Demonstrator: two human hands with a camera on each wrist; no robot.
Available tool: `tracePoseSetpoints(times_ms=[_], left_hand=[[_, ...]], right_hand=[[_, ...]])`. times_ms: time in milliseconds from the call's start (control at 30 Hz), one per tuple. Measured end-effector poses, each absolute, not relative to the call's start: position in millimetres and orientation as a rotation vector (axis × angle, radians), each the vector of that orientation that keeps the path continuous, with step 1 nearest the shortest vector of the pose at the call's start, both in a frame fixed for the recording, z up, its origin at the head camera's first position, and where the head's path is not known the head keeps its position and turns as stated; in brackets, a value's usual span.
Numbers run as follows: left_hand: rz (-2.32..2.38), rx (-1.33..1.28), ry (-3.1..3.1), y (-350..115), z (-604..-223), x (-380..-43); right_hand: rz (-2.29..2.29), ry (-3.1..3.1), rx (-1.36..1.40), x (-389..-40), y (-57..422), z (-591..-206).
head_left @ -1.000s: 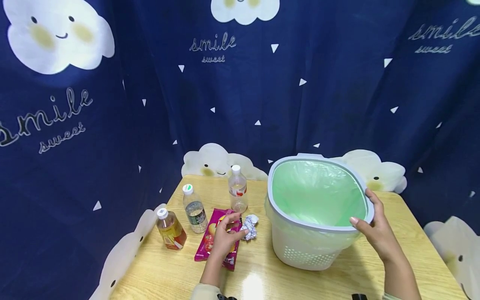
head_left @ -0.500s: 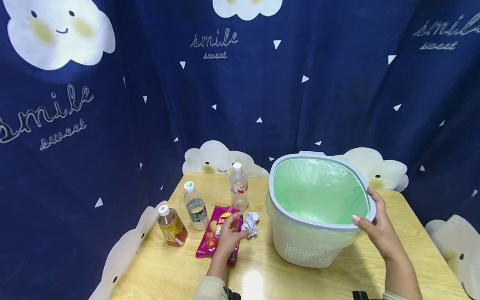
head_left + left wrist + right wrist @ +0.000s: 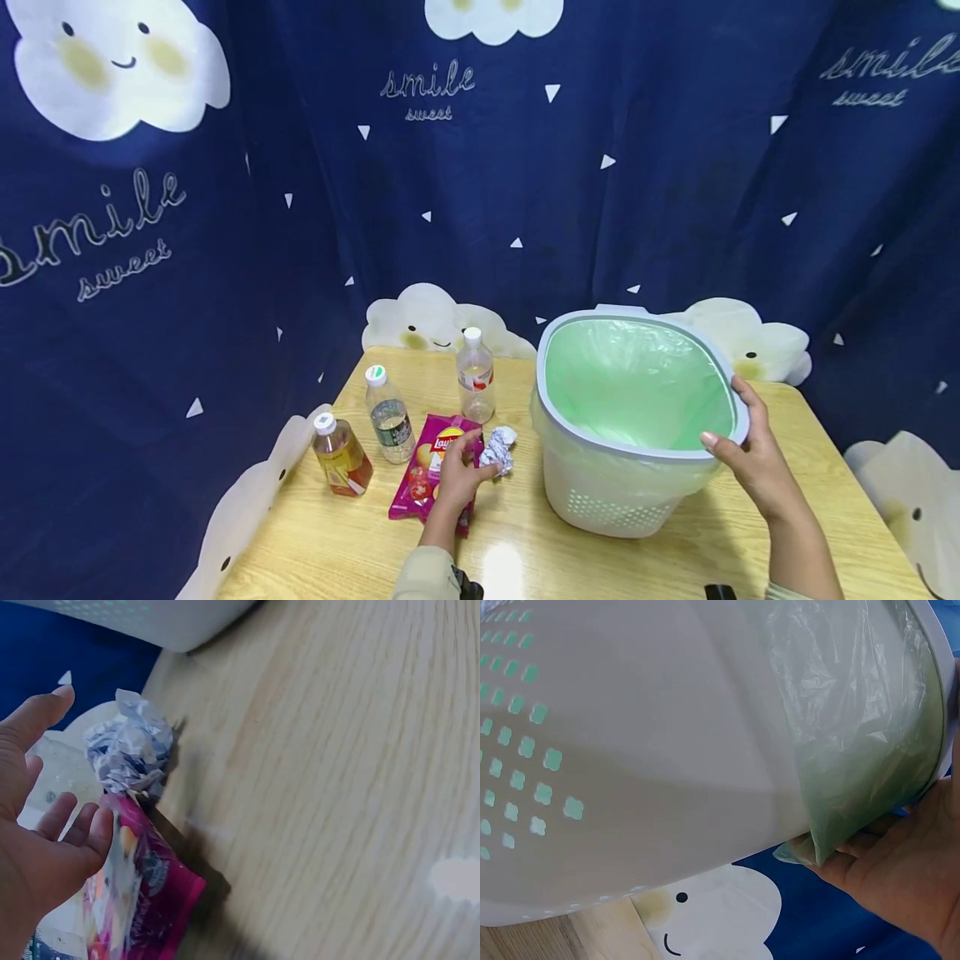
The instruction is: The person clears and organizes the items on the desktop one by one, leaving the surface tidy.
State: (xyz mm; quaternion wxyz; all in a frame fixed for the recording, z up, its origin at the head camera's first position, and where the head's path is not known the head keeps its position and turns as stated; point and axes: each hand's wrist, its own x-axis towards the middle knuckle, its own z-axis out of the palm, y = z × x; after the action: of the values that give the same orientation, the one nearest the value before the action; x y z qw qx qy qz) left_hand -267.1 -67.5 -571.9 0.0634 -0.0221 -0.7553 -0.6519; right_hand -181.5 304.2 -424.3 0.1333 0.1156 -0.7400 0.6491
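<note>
My left hand (image 3: 456, 479) hovers over the purple Lay's chip bag (image 3: 414, 492), thumb and fingers spread apart beside a crumpled paper ball (image 3: 498, 451). In the left wrist view a gap shows between the fingers and the paper ball (image 3: 129, 746), and the palm holds nothing. My right hand (image 3: 761, 471) grips the rim of a pale trash bin (image 3: 592, 517), thumb over the top and fingers round the outside. A green liner bag (image 3: 630, 383) lines the bin and folds over its rim; the right wrist view shows its loose edge (image 3: 847, 742) by my fingers.
Left of the chip bag stand a water bottle (image 3: 391, 425) with a white-and-green cap and a bottle of amber drink (image 3: 343, 458). An empty clear bottle (image 3: 476, 383) stands behind the paper. A blue cloud-print curtain (image 3: 480, 183) hangs behind the wooden table (image 3: 337, 550).
My left hand has shifted slightly right, toward the paper ball. The right hand keeps its grip on the bin, which stays in place.
</note>
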Motion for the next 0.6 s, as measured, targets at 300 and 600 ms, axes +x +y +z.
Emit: tracePoseSetpoints(times_ms=[300,600], left_hand=[[-1.978,0.013,-2.329,-70,-587,-274],[-1.975,0.048,-2.345,-69,-601,-279]], right_hand=[[1.874,-2.166,0.322,-181,306,-425],[1.894,-2.120,0.345,-182,305,-426]])
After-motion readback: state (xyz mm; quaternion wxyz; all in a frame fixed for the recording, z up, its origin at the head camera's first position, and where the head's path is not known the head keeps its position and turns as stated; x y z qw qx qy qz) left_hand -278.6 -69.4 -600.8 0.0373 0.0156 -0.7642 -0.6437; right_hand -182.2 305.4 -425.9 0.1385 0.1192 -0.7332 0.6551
